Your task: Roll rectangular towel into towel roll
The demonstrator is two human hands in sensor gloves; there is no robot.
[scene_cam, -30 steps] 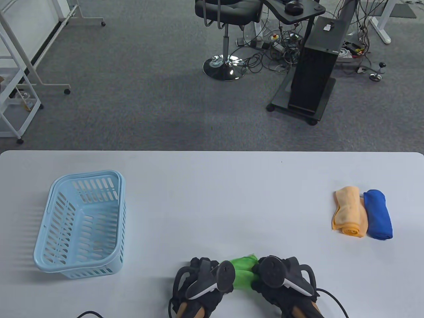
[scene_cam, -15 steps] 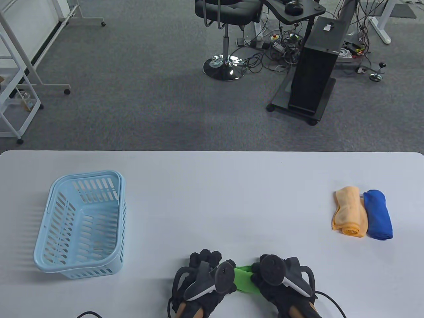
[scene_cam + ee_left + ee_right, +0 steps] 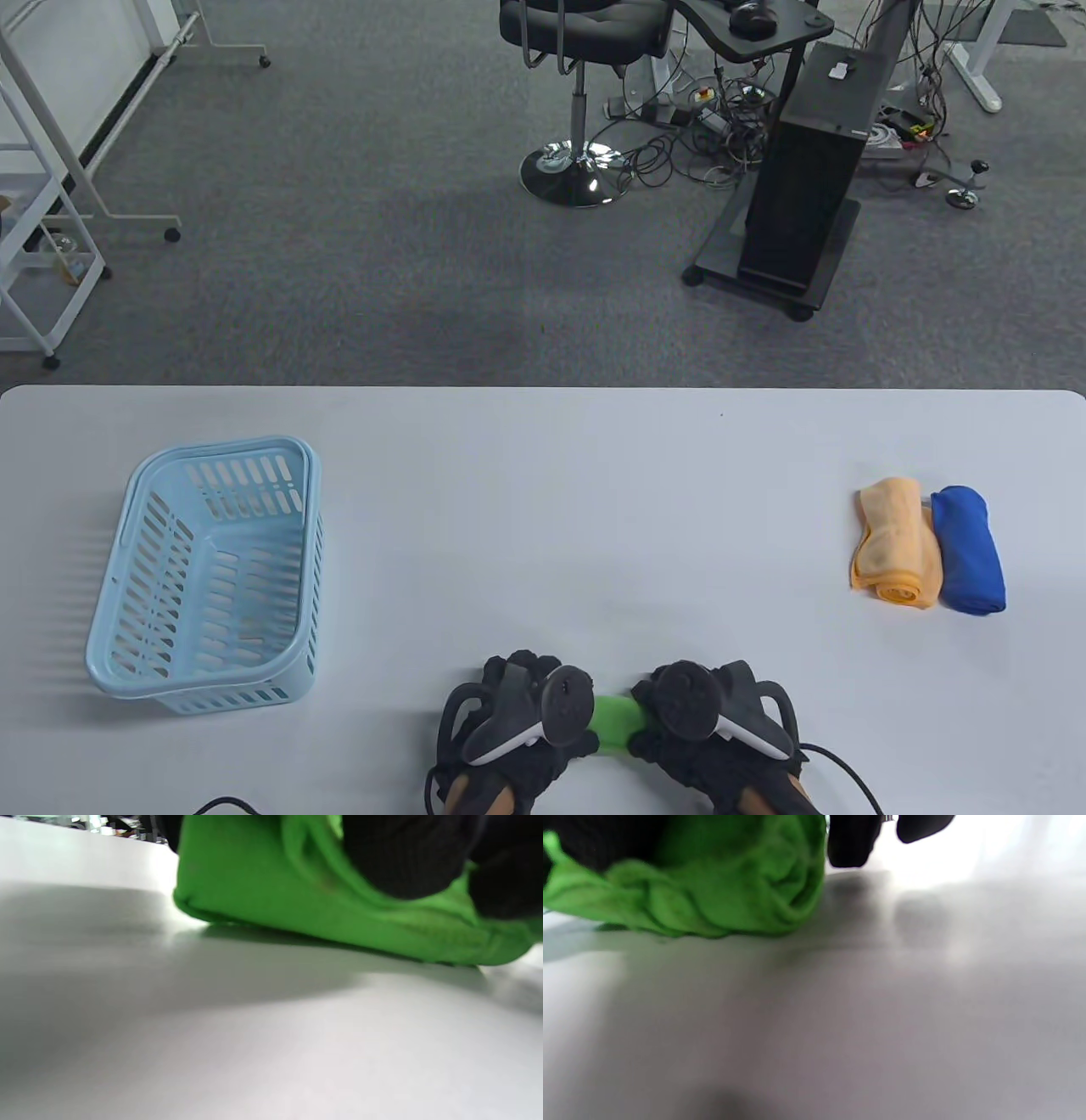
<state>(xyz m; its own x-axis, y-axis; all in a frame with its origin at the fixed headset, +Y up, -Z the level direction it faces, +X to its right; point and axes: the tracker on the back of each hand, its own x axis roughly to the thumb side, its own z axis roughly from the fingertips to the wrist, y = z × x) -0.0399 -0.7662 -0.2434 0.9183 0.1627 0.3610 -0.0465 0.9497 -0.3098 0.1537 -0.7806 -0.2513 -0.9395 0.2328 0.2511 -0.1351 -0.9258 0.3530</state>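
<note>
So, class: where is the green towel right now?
In the table view the green towel lies at the table's near edge, centre, between the left hand and right hand, both gripping it.

We see the green towel (image 3: 263, 887) as soft, matt cloth. The table (image 3: 543, 509) looks smooth with a faint sheen. The slotted blue basket (image 3: 127, 628) looks like plastic.

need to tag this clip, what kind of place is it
Most likely an office or lab workspace: a white table on grey carpet, a black swivel chair, and a desk stand with tangled cables behind.
</note>
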